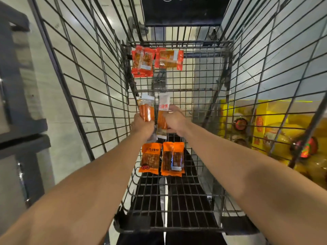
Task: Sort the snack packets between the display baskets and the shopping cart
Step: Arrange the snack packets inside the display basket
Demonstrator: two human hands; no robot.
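I look down into a wire shopping cart (203, 200). My left hand (142, 126) grips an orange snack packet with a clear top (146, 107), low over the cart floor. Right beside it, my right hand (174, 119) holds an orange and white packet (163, 112). On the cart floor nearer me lie two orange packets side by side, one at the left (150, 158) and one at the right (173, 159). At the far end of the cart lie two red-orange packets, left (142, 61) and right (169, 58).
The cart's tall wire sides (79, 76) close in left and right. A yellow display with packaged goods (269, 131) shows through the right side. Dark shelving (19, 103) stands at the left. Grey floor lies beneath.
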